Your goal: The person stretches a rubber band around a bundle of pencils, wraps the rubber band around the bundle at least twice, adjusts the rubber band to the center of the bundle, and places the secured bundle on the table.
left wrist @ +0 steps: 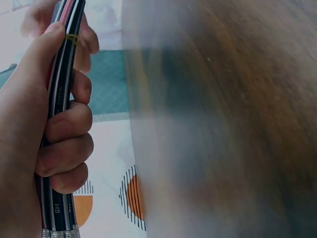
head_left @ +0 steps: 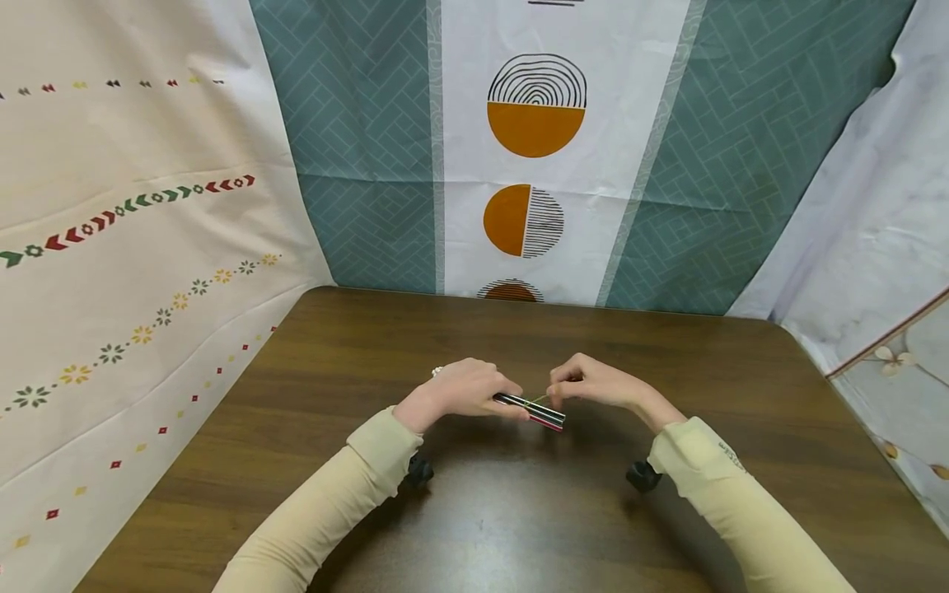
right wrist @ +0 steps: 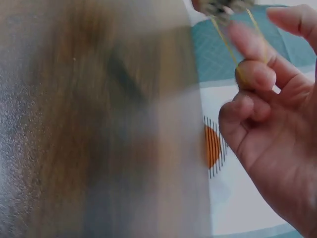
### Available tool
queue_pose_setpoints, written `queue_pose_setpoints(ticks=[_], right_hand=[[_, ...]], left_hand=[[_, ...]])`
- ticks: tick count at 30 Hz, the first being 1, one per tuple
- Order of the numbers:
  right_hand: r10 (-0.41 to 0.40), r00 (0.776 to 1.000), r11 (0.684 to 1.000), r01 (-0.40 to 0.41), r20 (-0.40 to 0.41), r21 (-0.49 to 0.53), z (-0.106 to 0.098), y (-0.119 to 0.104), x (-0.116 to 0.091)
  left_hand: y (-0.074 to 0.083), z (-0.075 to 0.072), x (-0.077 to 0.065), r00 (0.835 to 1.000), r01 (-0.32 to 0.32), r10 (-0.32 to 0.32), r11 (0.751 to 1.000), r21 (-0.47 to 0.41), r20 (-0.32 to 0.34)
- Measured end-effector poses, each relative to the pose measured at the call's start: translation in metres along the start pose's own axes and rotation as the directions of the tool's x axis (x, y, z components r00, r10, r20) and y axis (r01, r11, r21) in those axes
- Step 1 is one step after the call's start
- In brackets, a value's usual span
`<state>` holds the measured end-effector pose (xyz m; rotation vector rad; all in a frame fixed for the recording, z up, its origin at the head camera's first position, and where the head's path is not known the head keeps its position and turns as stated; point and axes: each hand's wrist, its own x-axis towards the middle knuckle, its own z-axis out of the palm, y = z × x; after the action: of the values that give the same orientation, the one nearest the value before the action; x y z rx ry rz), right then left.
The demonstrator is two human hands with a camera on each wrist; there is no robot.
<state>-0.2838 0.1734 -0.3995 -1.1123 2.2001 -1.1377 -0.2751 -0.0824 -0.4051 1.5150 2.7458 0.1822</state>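
Sleeves (head_left: 334, 498) over brown wood tbl (head_left: 356, 354), patterned cloths (head_left: 363, 165) behind, L hand (head_left: 469, 389) gripping pencils (head_left: 547, 415), R hand (head_left: 596, 383) hooking band (right wrist: 227, 47)

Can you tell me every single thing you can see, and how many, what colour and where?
pencils: several, too bunched to count; dark with pale stripes, some red; in the left hand
band: one, yellow; round the pencils, stretched to the right hand's fingers
table: one, brown; under the hands
back cloth: one, teal and white with orange shapes; behind the table
left cloth: one, cream with coloured patterns; left of the table
right cloth: one, whitish with flowers; right of the table
wrist cameras: two, black; below the wrists
sleeves: two, pale yellow; on the arms
left hand: one, bare; gripping the pencils
right hand: one, bare; holding the band
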Motion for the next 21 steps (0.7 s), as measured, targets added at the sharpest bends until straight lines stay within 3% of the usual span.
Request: queue_pose_setpoints(ticks=[5, 11, 16, 21], right_hand=[[-0.089, 0.986, 0.990, 0.103, -0.141, 0.096, 0.008, 0.004, -0.003], [-0.205, 0.916, 0.974, 0.227, -0.345, 0.025, 0.024, 0.009, 0.000], [-0.236, 0.850, 0.964, 0.144, -0.472, -0.223, 0.030, 0.010, 0.002], [-0.285, 0.787, 0.896, 0.015, -0.547, -0.444, 0.034, 0.006, 0.007]], left_hand=[[0.001, 0.002, 0.000, 1.000, -0.020, 0.020, 1.000, 0.013, 0.009], [0.001, 0.004, 0.000, 1.000, -0.020, 0.020, 0.999, -0.032, 0.016], [0.001, 0.005, 0.001, 1.000, 0.005, -0.004, 0.999, -0.044, 0.024], [0.007, 0.002, 0.004, 1.000, -0.013, 0.013, 1.000, -0.024, 0.014]])
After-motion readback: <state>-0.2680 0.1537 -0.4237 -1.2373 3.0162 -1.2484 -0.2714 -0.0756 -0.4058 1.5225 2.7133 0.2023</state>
